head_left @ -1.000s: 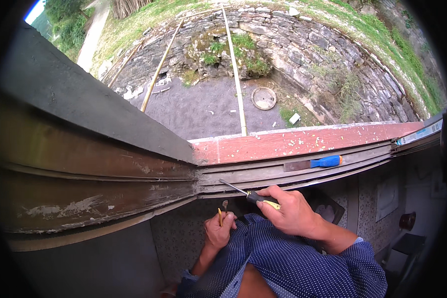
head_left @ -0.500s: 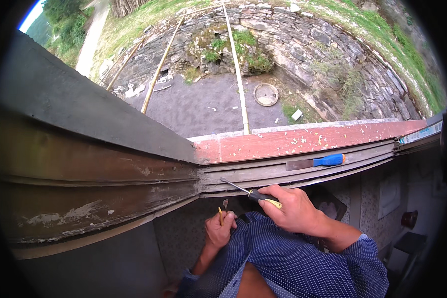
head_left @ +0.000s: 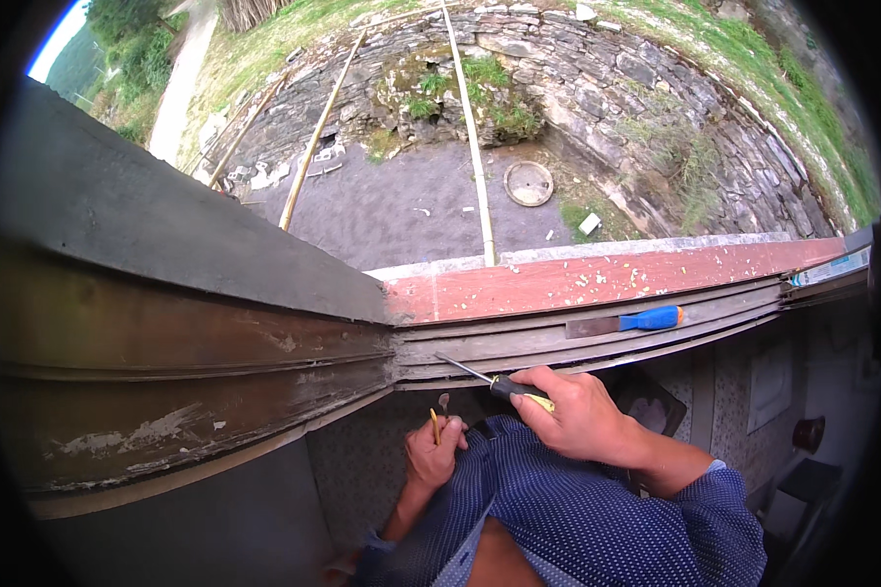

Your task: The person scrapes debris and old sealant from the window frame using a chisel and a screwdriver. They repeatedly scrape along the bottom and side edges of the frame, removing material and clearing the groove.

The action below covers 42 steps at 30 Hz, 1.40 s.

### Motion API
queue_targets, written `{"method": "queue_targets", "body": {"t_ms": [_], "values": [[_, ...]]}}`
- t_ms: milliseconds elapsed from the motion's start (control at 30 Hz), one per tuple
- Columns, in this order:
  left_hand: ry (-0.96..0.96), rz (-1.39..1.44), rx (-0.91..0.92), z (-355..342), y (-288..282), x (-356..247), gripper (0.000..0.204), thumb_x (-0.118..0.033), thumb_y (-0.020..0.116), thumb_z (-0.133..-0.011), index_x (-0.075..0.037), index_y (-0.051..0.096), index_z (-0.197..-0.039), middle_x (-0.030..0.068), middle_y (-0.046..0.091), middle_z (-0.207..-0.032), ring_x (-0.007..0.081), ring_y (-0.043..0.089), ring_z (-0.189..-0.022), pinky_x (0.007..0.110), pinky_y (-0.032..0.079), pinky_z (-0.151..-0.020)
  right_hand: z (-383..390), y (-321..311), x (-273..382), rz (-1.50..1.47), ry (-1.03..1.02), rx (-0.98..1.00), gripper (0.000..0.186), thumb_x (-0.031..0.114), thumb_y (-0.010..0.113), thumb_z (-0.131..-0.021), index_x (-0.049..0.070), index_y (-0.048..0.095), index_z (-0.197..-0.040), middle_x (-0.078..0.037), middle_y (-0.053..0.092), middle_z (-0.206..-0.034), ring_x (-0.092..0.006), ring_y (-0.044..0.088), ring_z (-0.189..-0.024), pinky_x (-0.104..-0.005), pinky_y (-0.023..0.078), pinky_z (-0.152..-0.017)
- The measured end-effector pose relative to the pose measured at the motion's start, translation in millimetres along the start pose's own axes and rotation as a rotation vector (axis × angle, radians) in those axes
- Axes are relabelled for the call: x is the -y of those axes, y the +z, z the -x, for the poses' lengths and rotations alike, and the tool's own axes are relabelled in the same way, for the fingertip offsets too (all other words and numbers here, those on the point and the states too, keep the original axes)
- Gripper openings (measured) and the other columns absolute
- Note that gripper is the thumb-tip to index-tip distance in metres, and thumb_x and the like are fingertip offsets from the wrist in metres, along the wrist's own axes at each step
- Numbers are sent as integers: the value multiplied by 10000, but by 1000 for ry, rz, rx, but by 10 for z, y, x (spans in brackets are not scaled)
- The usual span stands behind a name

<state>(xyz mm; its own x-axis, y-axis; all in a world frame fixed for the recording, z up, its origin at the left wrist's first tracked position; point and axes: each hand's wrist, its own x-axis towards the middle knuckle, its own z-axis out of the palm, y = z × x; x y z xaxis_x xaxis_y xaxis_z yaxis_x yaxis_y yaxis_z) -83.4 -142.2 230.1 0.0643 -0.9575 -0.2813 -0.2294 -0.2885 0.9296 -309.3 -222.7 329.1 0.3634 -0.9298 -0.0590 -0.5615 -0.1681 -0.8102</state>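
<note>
My right hand (head_left: 582,421) is closed round the black-and-yellow handle of a screwdriver (head_left: 509,386); its shaft reaches left, with the tip at the grooved window track (head_left: 431,342), near the corner with the brown frame (head_left: 215,342). Below the track, my left hand (head_left: 431,455) is closed round slim tools: a yellow stick (head_left: 436,426) and a small flat-tipped tool (head_left: 444,401), whose lower parts are hidden in my fingers. A putty knife (head_left: 646,318) with a blue handle and metal blade lies along the track to the right of the screwdriver.
A red outer ledge (head_left: 548,284) with pale flecks runs beyond the track, and a grey rendered reveal (head_left: 147,196) rises at left. Outside, below, are long poles (head_left: 475,157), gravel ground, a round disc (head_left: 529,183) and a stone wall (head_left: 646,108). A dark stool-like object (head_left: 808,479) stands inside at right.
The view has shifted slightly, so the sill and putty knife appear a little further right. My hands and the tools they hold have barely moved.
</note>
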Motion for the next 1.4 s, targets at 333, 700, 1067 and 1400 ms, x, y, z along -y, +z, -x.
{"method": "queue_targets", "body": {"t_ms": [333, 700, 1067, 1400], "values": [[-11, -47, 36, -23, 112, -92, 288, -236, 582, -983, 6, 665, -849, 46, 638, -617, 135, 625, -579, 293, 488, -574, -229, 151, -60, -140, -17, 34, 259, 210, 629, -893, 29, 679, -1072, -237, 691, -845, -420, 677, -754, -443, 560, -667], [-46, 9, -65, 107, 131, -32, 297, -234, 579, -984, 18, 672, -858, 46, 642, -624, 126, 620, -582, 291, 489, -581, -398, 112, 55, 47, -199, -4, 285, 218, 648, -863, 9, 659, -1055, -223, 682, -810, -408, 677, -737, -476, 552, -640], [-8, 71, -210, 169, 209, -43, 308, -241, 569, -985, 17, 671, -850, 50, 643, -623, 141, 630, -595, 295, 493, -599, -1001, 123, 304, -378, -438, -287, 127, 115, 731, -808, 22, 645, -812, -118, 637, -746, -240, 600, -630, -320, 466, -587], [-10, 108, -369, 286, 320, 52, 301, -245, 565, -980, 9, 675, -861, 49, 650, -629, 148, 635, -607, 304, 500, -608, -1485, 286, 590, -1311, -229, 77, 421, 330, 509, -978, 20, 515, -693, -78, 535, -629, -144, 499, -564, -287, 422, -545]]}}
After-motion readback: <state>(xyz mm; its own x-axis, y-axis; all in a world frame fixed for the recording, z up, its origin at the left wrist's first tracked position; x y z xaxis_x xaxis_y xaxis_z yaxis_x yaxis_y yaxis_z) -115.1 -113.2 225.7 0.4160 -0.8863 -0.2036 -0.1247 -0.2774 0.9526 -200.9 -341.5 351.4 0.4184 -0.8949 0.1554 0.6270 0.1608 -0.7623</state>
